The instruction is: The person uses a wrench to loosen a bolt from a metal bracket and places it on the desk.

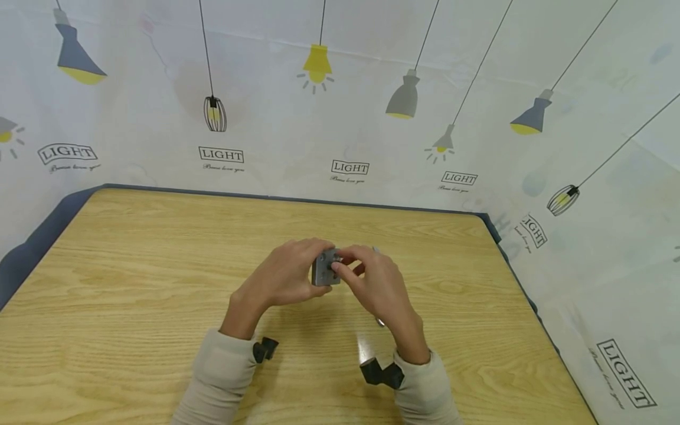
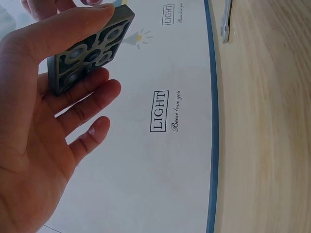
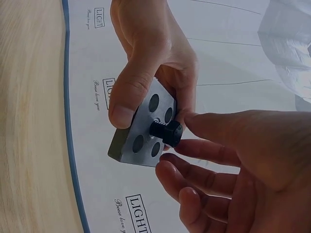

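Now the left hand [image 1: 281, 271] grips the plate [image 3: 145, 125]; the right hand [image 1: 379, 283] pinches the bolt [image 3: 170, 133], best kept square.

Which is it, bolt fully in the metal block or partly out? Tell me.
Partly out: in the right wrist view, the black bolt shows bare thread between its head and the metal block.

I see blue edging [image 1: 21, 262] along the table [image 1: 159, 248] and, behind it, a white backdrop [image 1: 265, 118] printed with lamps [image 1: 317, 58].
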A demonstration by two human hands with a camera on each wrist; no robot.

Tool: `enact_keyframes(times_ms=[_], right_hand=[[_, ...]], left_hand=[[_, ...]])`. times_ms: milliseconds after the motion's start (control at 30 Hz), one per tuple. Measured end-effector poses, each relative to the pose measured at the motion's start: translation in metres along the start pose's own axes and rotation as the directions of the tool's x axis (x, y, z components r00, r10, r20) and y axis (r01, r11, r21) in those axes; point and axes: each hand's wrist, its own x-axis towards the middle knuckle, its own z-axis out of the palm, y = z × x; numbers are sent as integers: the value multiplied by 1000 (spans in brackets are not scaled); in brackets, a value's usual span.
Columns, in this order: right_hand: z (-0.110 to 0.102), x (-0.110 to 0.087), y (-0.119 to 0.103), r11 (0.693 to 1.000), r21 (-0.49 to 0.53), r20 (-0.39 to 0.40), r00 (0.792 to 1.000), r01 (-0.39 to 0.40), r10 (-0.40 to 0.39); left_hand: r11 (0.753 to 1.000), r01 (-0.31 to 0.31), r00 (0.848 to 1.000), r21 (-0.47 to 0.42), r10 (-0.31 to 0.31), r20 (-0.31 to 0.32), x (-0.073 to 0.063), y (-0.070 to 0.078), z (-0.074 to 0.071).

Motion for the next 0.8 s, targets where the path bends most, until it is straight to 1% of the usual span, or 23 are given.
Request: enact_keyframes(times_ms=[200, 400, 600, 800], right_hand=[[1, 1, -1, 1000, -7, 12, 1000, -25, 25], [2, 1, 0, 1000, -16, 31, 999, -18, 19], [2, 1, 1, 999, -38, 36, 999, -6, 7], [2, 1, 1, 999, -37, 41, 999, -1, 3]], left_hand=[[1000, -6, 1000, -5, 6, -7, 0, 0, 0], [1000, -3, 1000, -6, 3, -6, 0, 0, 0], [1000, -7, 1000, -8, 7, -8, 0, -1, 1], [1000, -9, 1000, -5, 9, -14, 0, -1, 1]])
